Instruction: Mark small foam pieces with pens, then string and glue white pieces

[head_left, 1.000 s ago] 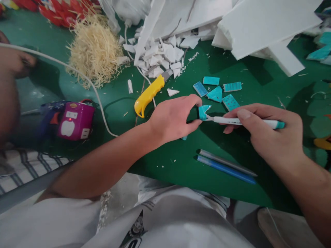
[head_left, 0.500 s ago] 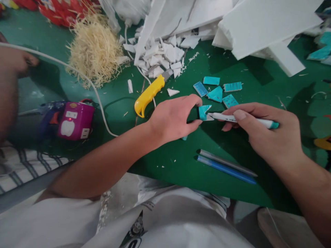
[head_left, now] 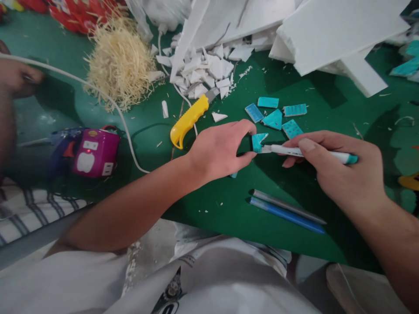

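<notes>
Between the thumb and forefinger of my left hand [head_left: 221, 150] is a small white foam piece [head_left: 258, 141], part of its face coloured teal. My right hand [head_left: 343, 163] grips a white marker pen [head_left: 291, 151] with a teal end, its tip at the uncoloured part of the piece. Just beyond lie several teal and blue foam pieces [head_left: 273, 119], some with dots or stripes drawn on. Nearer my body, a blue pen [head_left: 288, 215] and a grey pen [head_left: 290, 206] rest side by side. Another teal bit shows partly under my left hand.
A yellow-handled cutter [head_left: 190, 120] lies beside a heap of white foam scraps [head_left: 206, 72]. Large foam sheets [head_left: 340, 32] are at the back. To the left are straw-like shreds [head_left: 119, 63], a magenta power socket [head_left: 97, 152], a white cable [head_left: 126, 131] and another person's hand [head_left: 22, 78].
My right hand and the marker have shifted slightly right. My left hand and the foam piece have hardly moved. The other person's hand at left has moved a little left.
</notes>
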The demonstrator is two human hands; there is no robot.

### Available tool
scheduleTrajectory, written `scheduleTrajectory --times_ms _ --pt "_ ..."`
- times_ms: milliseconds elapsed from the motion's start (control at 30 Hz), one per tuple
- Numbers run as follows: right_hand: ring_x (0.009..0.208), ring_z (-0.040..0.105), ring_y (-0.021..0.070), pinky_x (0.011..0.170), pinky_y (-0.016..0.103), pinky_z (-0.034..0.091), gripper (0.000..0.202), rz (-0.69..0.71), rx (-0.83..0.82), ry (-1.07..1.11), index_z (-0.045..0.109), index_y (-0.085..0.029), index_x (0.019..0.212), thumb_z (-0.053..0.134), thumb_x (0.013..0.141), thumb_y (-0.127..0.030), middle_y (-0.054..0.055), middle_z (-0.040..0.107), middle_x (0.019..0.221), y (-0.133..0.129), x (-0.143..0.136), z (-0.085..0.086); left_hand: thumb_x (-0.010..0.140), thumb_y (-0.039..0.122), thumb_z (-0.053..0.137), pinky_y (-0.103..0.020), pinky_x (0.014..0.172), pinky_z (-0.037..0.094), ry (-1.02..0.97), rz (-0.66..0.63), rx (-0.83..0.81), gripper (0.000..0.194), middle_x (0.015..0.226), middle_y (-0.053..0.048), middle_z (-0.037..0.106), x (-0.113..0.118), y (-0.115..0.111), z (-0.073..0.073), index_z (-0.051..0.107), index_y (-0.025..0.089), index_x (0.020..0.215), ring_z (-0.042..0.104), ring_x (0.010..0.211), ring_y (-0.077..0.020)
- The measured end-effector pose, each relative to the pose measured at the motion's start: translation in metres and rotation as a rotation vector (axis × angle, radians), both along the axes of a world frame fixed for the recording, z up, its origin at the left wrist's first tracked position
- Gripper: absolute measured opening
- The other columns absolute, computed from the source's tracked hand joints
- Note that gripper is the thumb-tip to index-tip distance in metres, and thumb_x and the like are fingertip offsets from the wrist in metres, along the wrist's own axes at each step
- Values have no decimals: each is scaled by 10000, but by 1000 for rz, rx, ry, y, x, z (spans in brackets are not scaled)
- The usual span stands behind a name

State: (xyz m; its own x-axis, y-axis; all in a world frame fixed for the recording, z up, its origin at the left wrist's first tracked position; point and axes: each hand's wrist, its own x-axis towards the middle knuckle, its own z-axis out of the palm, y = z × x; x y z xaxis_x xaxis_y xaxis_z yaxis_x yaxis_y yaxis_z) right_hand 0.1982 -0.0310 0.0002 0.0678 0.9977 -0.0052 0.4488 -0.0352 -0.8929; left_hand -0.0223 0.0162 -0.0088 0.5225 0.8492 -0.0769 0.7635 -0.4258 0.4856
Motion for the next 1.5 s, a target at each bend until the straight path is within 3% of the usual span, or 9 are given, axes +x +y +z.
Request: scheduleTrajectory --times_ms 400,533,700,800,967,1333,1500 --pt "560 626 126 584 277 535 222 -4 -18 -5 771 -271 673 688 874 -318 -19 696 599 -1 0 2 863 329 735 -266 649 407 8 7 1 299 711 60 567 0 0 -1 651 220 1128 573 637 -133" --pt "615 659 124 607 265 546 180 -29 -1 -7 803 -262 758 678 872 -321 -13 721 641 0 0 2 857 334 738 -265 643 408 8 11 -9 312 706 66 563 1 -1 -1 646 228 1135 577 639 -135" --pt "547 624 124 574 269 542 225 -15 -47 17 765 -236 642 669 840 -283 -6 697 583 1 -3 6 860 319 731 -268 649 406 8 5 -17 309 727 58 589 0 0 0 638 227 1140 594 660 -142" --pt "590 650 130 600 267 549 168 -45 -27 22 801 -241 720 693 833 -303 -2 722 627 1 -4 6 860 319 726 -267 646 403 -4 6 -16 297 746 53 617 0 0 0 635 234 1130 605 673 -145" --pt "533 599 117 564 262 525 253 -22 -60 14 765 -242 635 651 853 -300 -6 667 555 -1 -2 6 858 312 730 -270 676 428 -6 3 -26 303 759 49 632 0 0 1 633 232 1133 631 707 -152" --pt "563 631 125 575 269 534 196 -71 -35 -9 791 -230 687 671 819 -310 6 702 601 2 -5 7 868 322 730 -282 704 443 27 9 -53 321 776 36 623 1 0 2 641 216 1158 650 737 -171" --pt "521 597 117 543 259 515 224 -12 -54 7 766 -245 619 660 807 -302 -7 679 555 1 -4 8 864 317 725 -275 685 434 0 2 -30 309 749 48 621 0 0 1 638 234 1148 627 700 -156"
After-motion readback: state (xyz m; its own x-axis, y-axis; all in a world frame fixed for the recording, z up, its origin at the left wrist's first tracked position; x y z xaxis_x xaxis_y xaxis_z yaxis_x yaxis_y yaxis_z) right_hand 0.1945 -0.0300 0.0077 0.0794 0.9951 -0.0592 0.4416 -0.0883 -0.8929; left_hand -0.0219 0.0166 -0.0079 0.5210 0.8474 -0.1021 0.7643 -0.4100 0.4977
